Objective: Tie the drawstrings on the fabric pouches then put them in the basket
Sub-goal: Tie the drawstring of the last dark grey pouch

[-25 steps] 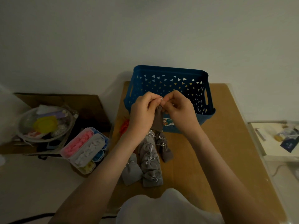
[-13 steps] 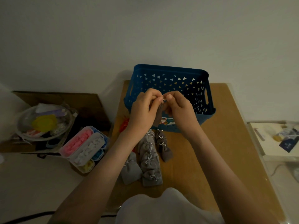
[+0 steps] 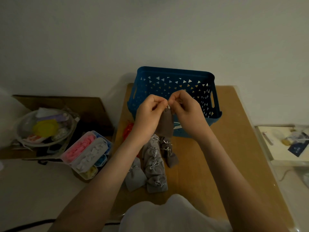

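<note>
Nearest, below both wrists: loose cluster of grey fabric pouches lying on the wooden table, several overlapping, silver cords showing at the necks. Knotted or only drawn shut, cannot tell. Just under the left forearm, one paler pouch touching that cluster.

Up at the hands: left hand and right hand close together above the table, fingers curled, fingertips nearly meeting. Pinched between them, the silver drawstring at the neck of a brown-grey pouch, which hangs below the pinch, clear of the table. Judged mid-tie; knot itself too small to read.

Left of the left wrist: something red on the table, partly hidden.

Beyond the knuckles: blue plastic basket, open top, triangle cut-outs in the walls. Contents not visible.

Possible trouble:
- Slip of the thin, slick-looking cord out of one pinch. Likely cause: weight of the hanging pouch dragging on a half-made knot. Result: loose neck, or a drop onto the cluster below and a mix-up of tied with untied.
- Uneven pull from the two sides. Result: lopsided knot, prone to opening later in the basket.
- Dim light plus tiny cord. Easy to miss a loop.
- Release short of the basket's near wall. Landing back on the table.
- Snagging of a cord end in a triangle cut-out.
</note>
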